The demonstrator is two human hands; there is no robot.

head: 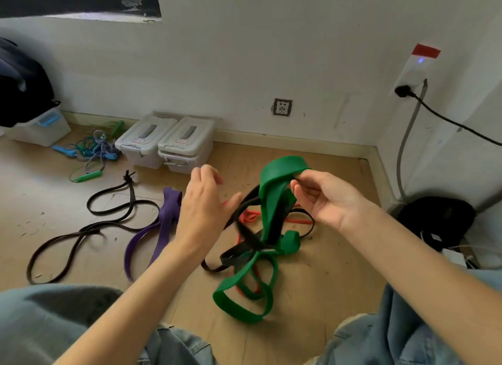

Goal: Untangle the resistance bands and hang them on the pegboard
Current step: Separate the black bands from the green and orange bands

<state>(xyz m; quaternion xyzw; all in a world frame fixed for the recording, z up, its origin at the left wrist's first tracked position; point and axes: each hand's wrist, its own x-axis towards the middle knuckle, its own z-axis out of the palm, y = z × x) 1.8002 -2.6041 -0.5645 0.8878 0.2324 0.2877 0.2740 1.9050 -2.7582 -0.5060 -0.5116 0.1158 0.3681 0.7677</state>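
The right hand (pixel 323 199) pinches the top of the green band (pixel 274 196); the left hand (pixel 203 207), fingers loosely spread, holds nothing beside the black band (pixel 244 234). Pulling up could tighten the knot with the red band (pixel 248 218). At nine o'clock a purple band (pixel 163 223) lies loose on the wooden floor (pixel 326 269); storage boxes (pixel 165 142) stand at eleven against the white wall (pixel 271 52). No pegboard shows.
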